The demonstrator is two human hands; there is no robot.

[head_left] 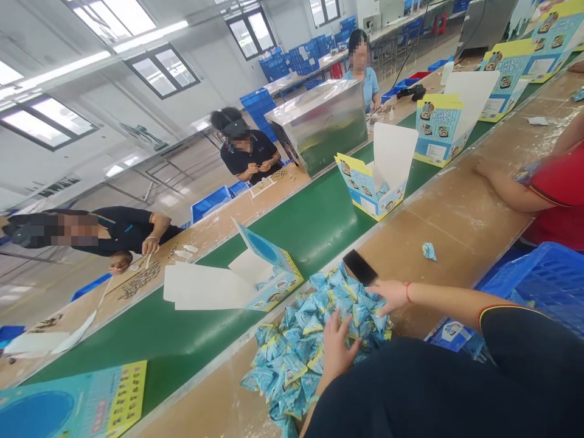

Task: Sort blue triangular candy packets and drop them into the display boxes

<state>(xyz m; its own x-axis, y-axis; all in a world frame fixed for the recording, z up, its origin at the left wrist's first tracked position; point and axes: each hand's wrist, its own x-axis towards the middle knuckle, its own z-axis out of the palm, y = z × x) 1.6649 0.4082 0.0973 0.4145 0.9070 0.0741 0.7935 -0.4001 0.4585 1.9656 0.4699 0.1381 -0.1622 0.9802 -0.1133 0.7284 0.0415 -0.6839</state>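
The left hand [338, 348] lies on a pile of blue wrapped packets [292, 353], with its fingers spread wide and the thumb apart; no packet is lifted in it. The right hand [390, 296], with a red band [407, 292] on the wrist, touches the packets at the pile's near-right edge; its fingers are also spread, and whether their tips press one packet I cannot tell. The pile lies on the desk [406, 243], under and around the fingers of both hands. Just beyond the right fingers is a black phone [359, 267], flat beside the pile. Farther to the right of these fingers, one single packet [429, 251] lies apart. Ahead of the left fingers, across the desk's edge, an open box [276, 291] with some packets inside stands on the green belt [319, 213]. Behind the right fingers, near the forearm, is a blue crate [542, 286].
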